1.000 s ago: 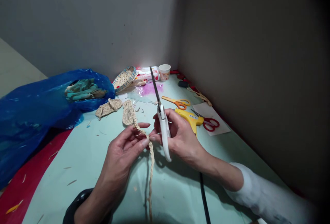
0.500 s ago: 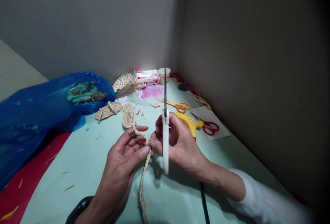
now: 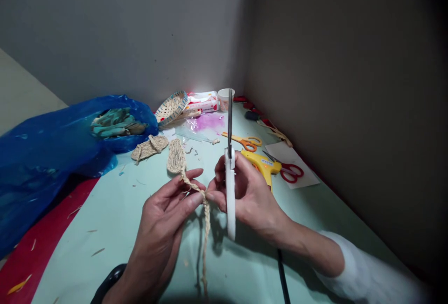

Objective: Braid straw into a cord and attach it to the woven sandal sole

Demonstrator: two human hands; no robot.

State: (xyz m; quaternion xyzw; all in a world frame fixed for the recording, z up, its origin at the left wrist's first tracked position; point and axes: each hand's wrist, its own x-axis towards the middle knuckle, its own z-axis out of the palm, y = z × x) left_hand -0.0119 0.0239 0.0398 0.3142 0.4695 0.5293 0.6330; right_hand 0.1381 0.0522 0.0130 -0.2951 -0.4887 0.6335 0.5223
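My left hand (image 3: 168, 215) pinches a braided straw cord (image 3: 207, 222) between thumb and fingers. One end of the cord runs up to a flat oval coil (image 3: 176, 157) of the same braid on the table; the other hangs toward me. White-handled scissors (image 3: 230, 192) hang on my right hand (image 3: 254, 196), blades pointing up and away. The thumb and fingertips of that hand meet the cord beside my left thumb. A second sole-shaped braided piece (image 3: 150, 148) lies left of the coil.
A yellow glue gun (image 3: 262, 166), orange scissors (image 3: 248, 143) and red-handled scissors (image 3: 290, 172) on white paper (image 3: 304, 178) lie to the right. Behind stand a woven basket (image 3: 171, 108), a paper cup (image 3: 224, 101) and a red-white packet (image 3: 206, 102). A blue plastic bag (image 3: 52, 140) fills the left.
The scissors in my right hand have swung from a leftward tilt to nearly upright, edge-on to me. Both hands stay at the same spot on the cord, whose hanging end has swayed.
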